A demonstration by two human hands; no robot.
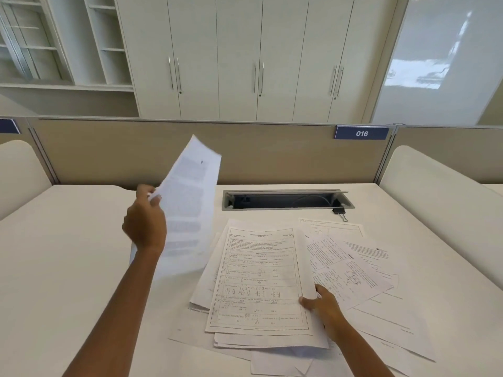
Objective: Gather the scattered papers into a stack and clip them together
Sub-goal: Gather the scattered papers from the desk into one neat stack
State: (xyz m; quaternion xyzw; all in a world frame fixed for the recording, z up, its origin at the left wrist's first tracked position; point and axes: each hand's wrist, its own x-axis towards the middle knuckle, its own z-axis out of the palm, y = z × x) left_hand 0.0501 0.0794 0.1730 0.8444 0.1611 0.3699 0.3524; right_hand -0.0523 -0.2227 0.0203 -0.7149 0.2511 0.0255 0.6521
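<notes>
1. Left hand (pixel 144 227): I am seeing its fingers (pixel 155 199) pinching the edge of a loose white printed sheet (pixel 187 210), which is being held in the air, tilted up over the pale surface (pixel 68 254). The sheet is bowing along its length, so I am judging it light and floppy; gripping near mid-edge looks right.

2. Right hand (pixel 324 306): its fingers (pixel 309 300) are closing on the right edge of the partly gathered pile of white exam papers (pixel 258 281), thumb on top, the other fingers hidden beneath. The pile is lying at centre, edges fanned and not yet squared.

3. Scattered white printed pages (pixel 351 268): these are lying overlapped to the right of the pile, flat on the surface. I am expecting them to slide readily on each other and crease if grabbed hard; lifting by a corner or edge seems safest.

4. Small black binder clip with wire handles (pixel 340 212): it is resting beside the grey cable tray opening (pixel 285 200), apart from the papers, untouched. I am judging it stiff and springy, best squeezed by the handles.
</notes>
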